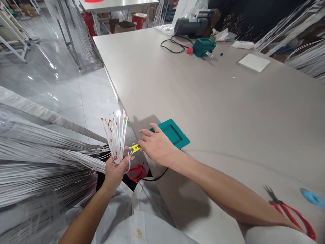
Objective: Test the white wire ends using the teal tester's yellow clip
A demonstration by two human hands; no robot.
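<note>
My left hand (114, 173) is closed around a bundle of white cables (117, 139), whose ends fan upward with small red tips. One cable loops down beside the thumb. The fingers of my right hand (158, 144) pinch a small yellow hand tool (134, 148). Its pale, rounded head meets a cable by my left thumb; the exact kind of tool is hard to make out. Just beyond my right hand, a green tray (175, 134) lies at the table's edge, partly covered by the hand.
Red-handled pliers (286, 210) and a blue ring-shaped item (313, 197) lie at the table's right. A green device (203, 46), a dark motor-like machine (191, 26) and a white pad (254, 63) stand farther back. Long white cables (50, 152) hang on the left. A black cord (154, 178) crosses the table edge.
</note>
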